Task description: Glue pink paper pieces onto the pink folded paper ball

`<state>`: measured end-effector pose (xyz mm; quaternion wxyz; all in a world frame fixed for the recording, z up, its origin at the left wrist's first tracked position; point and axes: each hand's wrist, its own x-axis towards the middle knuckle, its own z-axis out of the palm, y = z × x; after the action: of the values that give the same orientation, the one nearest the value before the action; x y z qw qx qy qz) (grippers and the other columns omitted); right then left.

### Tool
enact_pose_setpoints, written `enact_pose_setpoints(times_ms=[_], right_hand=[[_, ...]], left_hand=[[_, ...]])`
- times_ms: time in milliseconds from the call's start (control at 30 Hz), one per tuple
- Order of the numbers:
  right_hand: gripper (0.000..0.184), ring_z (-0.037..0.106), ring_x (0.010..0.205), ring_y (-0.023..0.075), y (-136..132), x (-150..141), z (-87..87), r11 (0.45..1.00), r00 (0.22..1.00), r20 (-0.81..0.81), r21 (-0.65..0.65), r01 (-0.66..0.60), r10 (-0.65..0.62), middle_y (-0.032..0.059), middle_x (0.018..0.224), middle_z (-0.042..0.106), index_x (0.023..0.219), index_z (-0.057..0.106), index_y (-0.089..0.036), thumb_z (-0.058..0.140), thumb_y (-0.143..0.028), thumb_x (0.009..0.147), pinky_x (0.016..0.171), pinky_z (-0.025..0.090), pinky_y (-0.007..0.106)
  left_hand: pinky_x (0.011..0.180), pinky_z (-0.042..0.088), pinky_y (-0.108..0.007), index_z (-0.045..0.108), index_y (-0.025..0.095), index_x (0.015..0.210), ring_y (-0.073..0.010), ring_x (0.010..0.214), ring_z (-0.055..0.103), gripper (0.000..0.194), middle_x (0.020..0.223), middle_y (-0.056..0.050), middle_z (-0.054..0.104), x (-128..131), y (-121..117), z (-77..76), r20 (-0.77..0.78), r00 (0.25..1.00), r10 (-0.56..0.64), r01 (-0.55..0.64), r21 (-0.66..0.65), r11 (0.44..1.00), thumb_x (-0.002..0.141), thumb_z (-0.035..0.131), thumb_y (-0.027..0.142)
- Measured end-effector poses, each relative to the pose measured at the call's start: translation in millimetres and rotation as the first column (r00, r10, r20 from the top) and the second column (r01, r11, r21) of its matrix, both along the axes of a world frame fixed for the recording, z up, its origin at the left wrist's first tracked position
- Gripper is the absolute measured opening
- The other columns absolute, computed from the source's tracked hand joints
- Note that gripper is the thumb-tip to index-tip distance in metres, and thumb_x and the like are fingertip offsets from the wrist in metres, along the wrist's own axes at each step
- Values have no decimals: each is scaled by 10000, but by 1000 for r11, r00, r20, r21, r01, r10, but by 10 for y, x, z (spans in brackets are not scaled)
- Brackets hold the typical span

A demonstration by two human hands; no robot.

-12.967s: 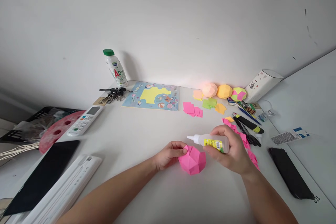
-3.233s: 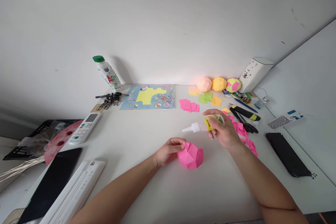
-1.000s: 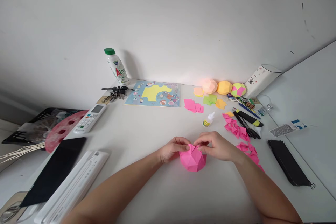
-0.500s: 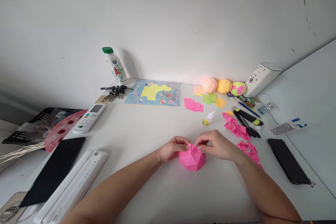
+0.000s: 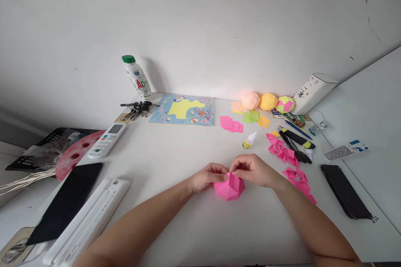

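Between my two hands, just over the white table, is a pink folded-paper ball [image 5: 229, 191] made of angular facets. My left hand [image 5: 209, 178] grips its upper left side, thumb along the top edge. At the top, the fingertips of my right hand [image 5: 249, 171] pinch a paper flap near my left thumb. The far side of the ball is hidden by my fingers. Beyond my hands stands a small glue bottle [image 5: 249, 140]. Off to the right lie several pink folded paper pieces [image 5: 282, 150].
At the back are pink paper squares [image 5: 230, 124], a picture book [image 5: 183, 110], and peach, orange [image 5: 268, 102] and green-pink paper balls. Pens, a cutter [image 5: 296, 137] and a black pouch [image 5: 346, 192] lie right. Leftward are a remote [image 5: 107, 140], tablet [image 5: 67, 202], keys and a bottle [image 5: 138, 78].
My right hand has shifted slightly left across the top of the ball, its fingertips closer to my left thumb. The ball has turned a little; my left hand keeps its hold.
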<state>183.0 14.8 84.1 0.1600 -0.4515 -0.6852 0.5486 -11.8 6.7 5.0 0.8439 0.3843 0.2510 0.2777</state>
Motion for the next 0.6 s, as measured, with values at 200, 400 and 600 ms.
enact_pose_setpoints(times_ms=[200,400,600], right_hand=[[77,540,622,113,41,-40,-96,995,991,-103,-56,84,-89,-2,695,611,756,626,-169,632,-246,754,572,428,233],[45,521,580,104,21,-86,-114,992,985,-113,-1,128,-127,-14,670,584,717,596,-172,606,-211,737,540,421,229],[62,533,668,124,-36,-120,-95,985,991,-97,137,107,-95,7,754,592,711,589,-185,557,-191,763,612,447,252]], left_hand=[[591,358,-246,651,112,684,-99,565,464,239,585,5,535,4,-7,13,10,1000,23,-23,10,1000,647,745,328],[638,404,-266,652,115,684,-115,599,509,241,620,-2,572,12,-11,61,-14,1000,8,-8,15,1000,597,776,303],[647,415,-268,669,117,681,-119,603,518,182,617,-6,581,5,-3,74,-37,999,-10,10,14,1000,610,754,262]])
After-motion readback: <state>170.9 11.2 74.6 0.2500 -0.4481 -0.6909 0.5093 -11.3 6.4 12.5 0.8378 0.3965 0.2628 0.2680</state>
